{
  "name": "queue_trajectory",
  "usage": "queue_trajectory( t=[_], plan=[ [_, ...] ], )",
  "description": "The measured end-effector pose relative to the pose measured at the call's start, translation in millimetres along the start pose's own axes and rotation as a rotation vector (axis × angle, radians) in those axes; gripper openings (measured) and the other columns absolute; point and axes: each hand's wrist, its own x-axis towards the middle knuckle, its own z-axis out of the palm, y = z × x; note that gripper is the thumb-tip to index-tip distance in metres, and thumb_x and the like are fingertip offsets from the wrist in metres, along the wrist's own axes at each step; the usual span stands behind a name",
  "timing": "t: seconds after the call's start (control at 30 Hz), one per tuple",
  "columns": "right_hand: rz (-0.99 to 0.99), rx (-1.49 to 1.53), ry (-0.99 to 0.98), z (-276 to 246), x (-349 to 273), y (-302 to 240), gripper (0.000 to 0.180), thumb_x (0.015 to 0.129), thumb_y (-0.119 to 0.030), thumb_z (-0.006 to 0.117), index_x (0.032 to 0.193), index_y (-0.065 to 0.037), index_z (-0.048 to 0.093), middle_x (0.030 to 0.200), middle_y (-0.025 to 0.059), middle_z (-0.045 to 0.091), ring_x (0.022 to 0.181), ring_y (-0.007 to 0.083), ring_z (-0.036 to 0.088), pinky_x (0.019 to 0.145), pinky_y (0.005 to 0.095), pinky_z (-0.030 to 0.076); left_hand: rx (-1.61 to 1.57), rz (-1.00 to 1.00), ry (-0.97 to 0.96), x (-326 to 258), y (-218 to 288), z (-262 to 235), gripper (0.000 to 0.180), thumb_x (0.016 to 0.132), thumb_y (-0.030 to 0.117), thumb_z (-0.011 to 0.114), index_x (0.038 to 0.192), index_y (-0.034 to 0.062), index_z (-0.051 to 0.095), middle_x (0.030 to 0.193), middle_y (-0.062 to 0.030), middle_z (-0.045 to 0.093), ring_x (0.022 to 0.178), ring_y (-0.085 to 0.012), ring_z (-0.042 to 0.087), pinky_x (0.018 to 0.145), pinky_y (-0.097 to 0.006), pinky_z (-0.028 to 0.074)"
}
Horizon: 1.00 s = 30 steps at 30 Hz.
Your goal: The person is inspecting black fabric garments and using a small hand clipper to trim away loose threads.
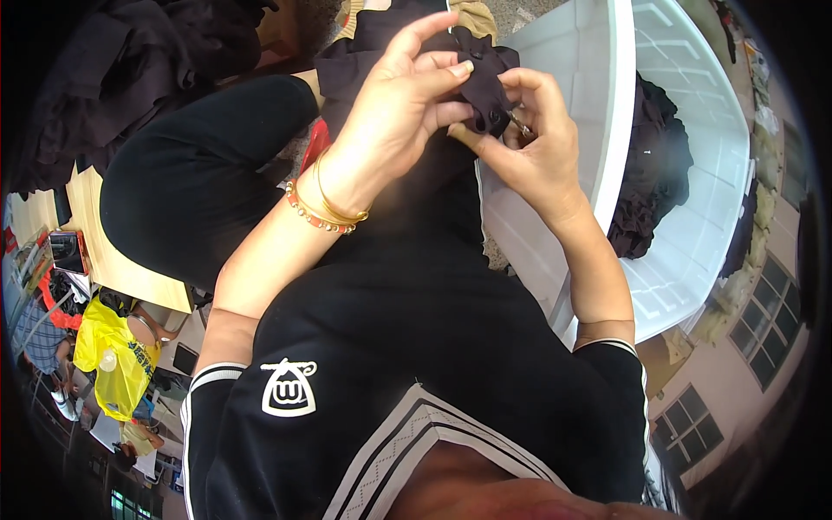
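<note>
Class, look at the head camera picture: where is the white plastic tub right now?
In the head view the white plastic tub sits upper right, just beyond the right hand, with dark cloth heaped inside it.

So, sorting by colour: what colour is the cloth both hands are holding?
Black, or very dark; the cloth shows best in the head view, pinched between the left hand and right hand.

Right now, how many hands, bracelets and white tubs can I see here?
Hands: 2, left hand and right hand, both pinching a dark garment
Bracelets: 2, on the left wrist
White tub: 1
Total: 5
</note>
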Motion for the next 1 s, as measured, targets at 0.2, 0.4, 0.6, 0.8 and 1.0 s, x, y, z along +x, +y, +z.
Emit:
queue_trajectory(
  t=[0.2,0.4,0.6,0.8,1.0],
  plan=[
    [0.297,0.422,-0.065,-13.3,8.3,-2.8,0.023,0.085,-0.001,0.066,0.108,0.0,0.062,0.079,-0.0022,0.063,0.053,0.0052,0.05,0.05,0.0187,0.04,1.067,0.613,-0.162,13.4,14.1,-24.7,0.031,0.087,0.0,0.055,0.116,0.0076,0.065,0.103,-0.0067,0.058,0.101,-0.0191,0.058,0.086,-0.029,0.048],
    [0.505,1.207,-0.368,-40.4,11.9,18.7,0.016,0.087,-0.005,0.058,0.102,0.0,0.061,0.079,-0.0006,0.059,0.055,0.0038,0.044,0.047,0.0191,0.03,0.742,0.455,-0.301,1.5,23.1,-8.1,0.018,0.091,0.013,0.06,0.104,-0.0005,0.063,0.109,-0.0033,0.059,0.099,-0.0101,0.054,0.087,-0.022,0.043],
    [0.345,1.053,-0.378,-43.2,11.2,-7.3,0.03,0.079,-0.009,0.065,0.107,0.001,0.061,0.093,0.002,0.064,0.076,0.0083,0.059,0.068,0.0233,0.046,0.609,0.336,-0.274,-15.7,27.2,13.4,0.018,0.096,0.016,0.056,0.098,-0.0008,0.062,0.091,0.0024,0.061,0.087,-0.0045,0.054,0.079,-0.019,0.043],
    [0.225,0.671,-0.151,-44.0,15.6,0.8,0.022,0.078,-0.003,0.07,0.1,-0.002,0.064,0.08,0.0005,0.064,0.063,0.0064,0.057,0.06,0.0188,0.044,0.594,0.296,-0.294,-35.8,44.2,35.4,0.015,0.098,0.007,0.051,0.107,-0.0016,0.058,0.096,0.0008,0.061,0.09,-0.0037,0.055,0.082,-0.018,0.042],
    [0.415,0.727,-0.193,-51.6,20.5,18.0,0.015,0.086,-0.012,0.067,0.096,-0.001,0.065,0.064,-0.002,0.057,0.045,0.0039,0.047,0.044,0.0175,0.034,0.262,0.093,-0.071,-15.7,39.3,4.4,0.015,0.097,0.01,0.049,0.103,0.0006,0.06,0.096,0.0017,0.063,0.09,-0.0049,0.057,0.081,-0.02,0.045]
  ],
)
